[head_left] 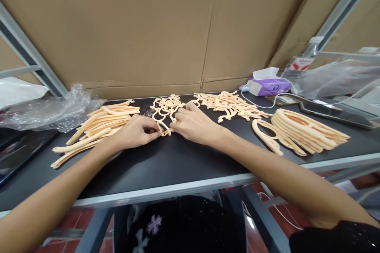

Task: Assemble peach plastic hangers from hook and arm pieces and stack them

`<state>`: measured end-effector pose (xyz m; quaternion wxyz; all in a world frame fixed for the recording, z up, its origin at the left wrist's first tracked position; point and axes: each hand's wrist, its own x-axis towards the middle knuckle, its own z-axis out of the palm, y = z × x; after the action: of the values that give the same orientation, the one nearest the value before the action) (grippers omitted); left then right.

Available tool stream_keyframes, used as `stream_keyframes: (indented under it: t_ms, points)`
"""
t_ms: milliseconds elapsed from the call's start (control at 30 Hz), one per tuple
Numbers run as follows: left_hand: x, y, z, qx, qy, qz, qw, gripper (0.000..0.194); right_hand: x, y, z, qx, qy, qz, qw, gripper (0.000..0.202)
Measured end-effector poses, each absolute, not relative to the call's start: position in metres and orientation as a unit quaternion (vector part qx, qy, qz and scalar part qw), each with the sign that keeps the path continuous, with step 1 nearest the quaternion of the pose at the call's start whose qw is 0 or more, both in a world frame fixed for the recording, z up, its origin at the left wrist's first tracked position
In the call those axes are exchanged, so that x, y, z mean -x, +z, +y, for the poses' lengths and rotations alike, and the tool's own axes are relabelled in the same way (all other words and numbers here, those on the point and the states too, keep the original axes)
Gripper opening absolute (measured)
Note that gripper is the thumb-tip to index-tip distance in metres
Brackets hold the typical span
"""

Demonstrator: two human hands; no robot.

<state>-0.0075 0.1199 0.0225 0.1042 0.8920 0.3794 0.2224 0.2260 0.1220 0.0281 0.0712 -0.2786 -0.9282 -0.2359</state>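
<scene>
My left hand pinches the left end of a small curved cream plastic piece low over the black table. On its right side my right hand has its fingers bent and closed on the same piece. Just behind the hands lies a pile of small cream hook-shaped pieces. A looser pile of curved cream pieces spreads behind and to the right of my right hand. Long cream bars are heaped beside my left wrist. The fingertips partly hide the held piece.
Stacked cream hanger-like pieces lie right of my right forearm. Farther right are a purple tissue pack, a white cable, a phone and a bottle. Clear plastic bags sit at the left. Cardboard stands behind the table.
</scene>
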Motion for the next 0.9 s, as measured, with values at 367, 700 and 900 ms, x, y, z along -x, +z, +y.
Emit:
stream_keyframes:
  t_ms: [367, 700, 900]
  points:
    - [0.0106, 0.0205, 0.1225, -0.897, 0.221, 0.368, 0.107, 0.015, -0.2269, 0.0293, 0.1205, 0.28, -0.227, -0.93, 0.074, 0.031]
    - [0.0079, 0.0158, 0.1184, -0.885, 0.255, 0.375, 0.105, 0.014, -0.2283, 0.0321, 0.1191, 0.268, -0.23, -0.934, 0.048, 0.029]
    - [0.0086, 0.016, 0.1192, -0.889, 0.244, 0.367, 0.128, 0.015, -0.2298, 0.0324, 0.1254, 0.237, -0.228, -0.943, 0.056, 0.027]
